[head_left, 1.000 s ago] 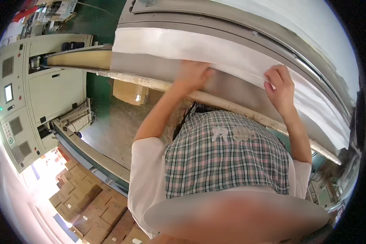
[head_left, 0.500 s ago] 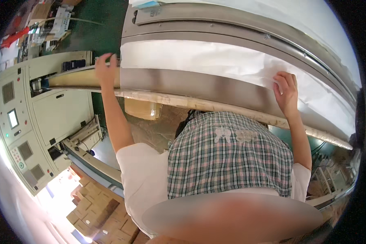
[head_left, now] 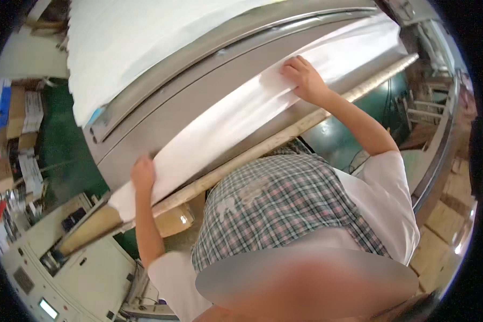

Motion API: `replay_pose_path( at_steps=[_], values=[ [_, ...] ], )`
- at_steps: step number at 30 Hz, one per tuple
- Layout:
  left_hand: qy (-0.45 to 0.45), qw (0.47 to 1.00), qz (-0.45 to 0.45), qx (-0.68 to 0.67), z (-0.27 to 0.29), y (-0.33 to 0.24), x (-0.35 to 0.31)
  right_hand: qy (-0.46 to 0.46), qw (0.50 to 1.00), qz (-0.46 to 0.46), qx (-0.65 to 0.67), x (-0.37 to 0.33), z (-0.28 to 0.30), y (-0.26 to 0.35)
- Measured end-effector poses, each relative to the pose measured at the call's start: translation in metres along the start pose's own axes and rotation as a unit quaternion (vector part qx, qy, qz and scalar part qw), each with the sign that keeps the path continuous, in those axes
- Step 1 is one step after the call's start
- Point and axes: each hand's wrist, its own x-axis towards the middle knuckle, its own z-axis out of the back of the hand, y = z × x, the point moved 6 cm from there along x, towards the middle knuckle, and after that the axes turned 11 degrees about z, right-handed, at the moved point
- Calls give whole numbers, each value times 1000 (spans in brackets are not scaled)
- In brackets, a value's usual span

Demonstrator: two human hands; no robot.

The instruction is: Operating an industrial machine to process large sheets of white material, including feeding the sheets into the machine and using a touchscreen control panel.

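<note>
A long white sheet, which could be cloth or paper, runs slantwise over the grey-brown metal plate of a large machine. My left hand is at its far edge near the left end, the fingers curled in against it and a little blurred. Farther right, my right hand rests on the sheet with bent fingers, the thumb apart from them. Small folds show in the sheet around this hand. Along the near side lies a long pale roller, close to my plaid apron.
Beyond the plate a metal bar stretches across, with a broad white sheet behind it. A cream machine cabinet with a small screen stands at lower left. Cardboard boxes are at far left, and a brown carton sits under the roller.
My view has turned, so the machine slants differently. My left hand has come from the roller's left end onto the sheet's edge. The white sheet now reaches farther over the roller's left end.
</note>
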Motion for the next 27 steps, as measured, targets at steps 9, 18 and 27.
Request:
replay_pose_path(
  at_steps=[9,18,27],
  values=[
    [-146,964,209,71,47,85,-33,-25,998,5,-60,-33,47,-88],
    [-194,971,107,95,-5,-110,-28,-11,956,-180,-232,-141,135,-343],
    [-83,942,311,92,-10,-134,-24,-15,917,-205,-343,-185,191,-467]
  ],
)
